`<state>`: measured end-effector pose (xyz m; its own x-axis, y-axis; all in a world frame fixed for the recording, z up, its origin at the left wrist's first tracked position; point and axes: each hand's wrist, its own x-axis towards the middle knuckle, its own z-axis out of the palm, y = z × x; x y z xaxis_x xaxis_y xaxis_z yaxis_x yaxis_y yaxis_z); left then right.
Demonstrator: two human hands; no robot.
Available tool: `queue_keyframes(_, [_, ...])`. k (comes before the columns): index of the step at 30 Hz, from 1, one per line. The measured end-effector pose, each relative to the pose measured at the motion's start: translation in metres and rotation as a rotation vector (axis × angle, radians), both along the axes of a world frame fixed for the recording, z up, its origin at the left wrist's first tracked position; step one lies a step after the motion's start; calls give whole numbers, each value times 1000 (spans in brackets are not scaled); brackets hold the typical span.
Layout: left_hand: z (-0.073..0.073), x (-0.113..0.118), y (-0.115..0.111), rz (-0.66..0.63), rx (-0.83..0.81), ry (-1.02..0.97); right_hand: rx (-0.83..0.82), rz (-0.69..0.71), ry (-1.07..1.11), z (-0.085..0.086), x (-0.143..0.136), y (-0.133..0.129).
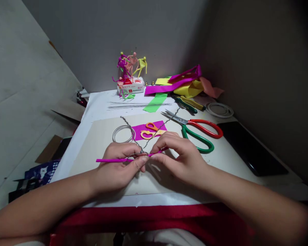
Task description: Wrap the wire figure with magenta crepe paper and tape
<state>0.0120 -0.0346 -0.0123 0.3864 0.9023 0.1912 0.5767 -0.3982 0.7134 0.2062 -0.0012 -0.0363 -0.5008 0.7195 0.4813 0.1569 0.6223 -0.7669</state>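
Note:
Between my hands is a twisted wire frame (131,129), two of its dark strands sticking up and apart in a V. My left hand (120,165) is closed on the frame near its middle, thumb and fingers pinching it. A narrow magenta paper strip (110,160) runs across both hands, one end poking out to the left. The fingertips of my right hand (177,155) pinch this strip where it meets the wire. Part of the wire and strip is hidden by my fingers.
Beyond my hands lie small orange scissors (153,131), a wire coil (123,134) and large red-and-green scissors (200,128). A black phone (251,148) rests at right. Farther back are pliers (186,103), straight wires (133,106), coloured paper (174,85) and little figures (130,63) on a box.

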Motion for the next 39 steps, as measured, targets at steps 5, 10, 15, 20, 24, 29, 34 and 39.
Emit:
queue_keyframes(5, [-2,3,3,-73,191,41,-527,27,6,6,-2,0])
queue_keyframes(10, [-9,2,4,-98,389,95,-881,104,4,5,1,3])
queue_keyframes(15, [-18,-3,2,-214,398,149,-940,165,-46,3,3,7])
queue_keyframes(20, [-14,-1,1,-158,314,86,-962,213,-100,1,3,9])
queue_keyframes(24, [2,1,2,40,-161,22,-588,48,-11,4,3,9])
queue_keyframes(29, [11,2,5,128,-359,-146,276,14,-16,0,6,7])
queue_keyframes(34, [8,4,4,158,-358,-158,357,-9,-108,-9,4,4])
queue_keyframes(39, [9,7,3,250,-390,-217,297,-52,-124,-6,4,5])
